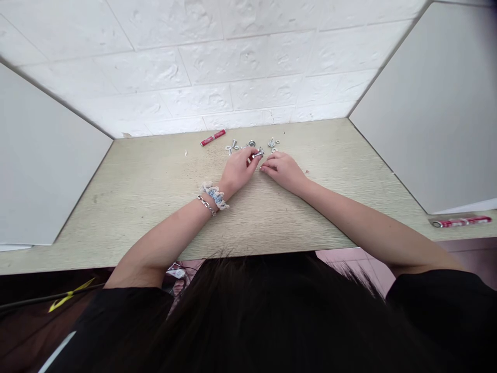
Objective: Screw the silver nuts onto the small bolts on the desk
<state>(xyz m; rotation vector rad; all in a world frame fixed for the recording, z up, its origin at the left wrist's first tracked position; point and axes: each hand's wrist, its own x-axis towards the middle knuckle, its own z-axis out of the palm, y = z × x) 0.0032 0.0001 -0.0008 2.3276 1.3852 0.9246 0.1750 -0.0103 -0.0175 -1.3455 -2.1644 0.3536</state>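
Between the thumb and fingers of my left hand (237, 170) is a silvery metal bolt (258, 154), lying roughly sideways. My right hand (286, 171) is just right of it, its thumb and fingertips pinched together; whatever may be between them is too small to make out. Behind my hands lie loose metal parts: a bolt (234, 143), a flat washer (228, 148), a round washer-like part (252, 143), an upright bolt with a washer round it (271, 142) and a small nut (277, 141). My left fingers partly hide some pieces.
A red marker-like tube (213, 138) lies near the white brick wall (248, 67). Another red tube (462, 221) rests at the far right. Grey panels stand on the left (46, 155) and right (430, 103) of the wooden table (155, 191).
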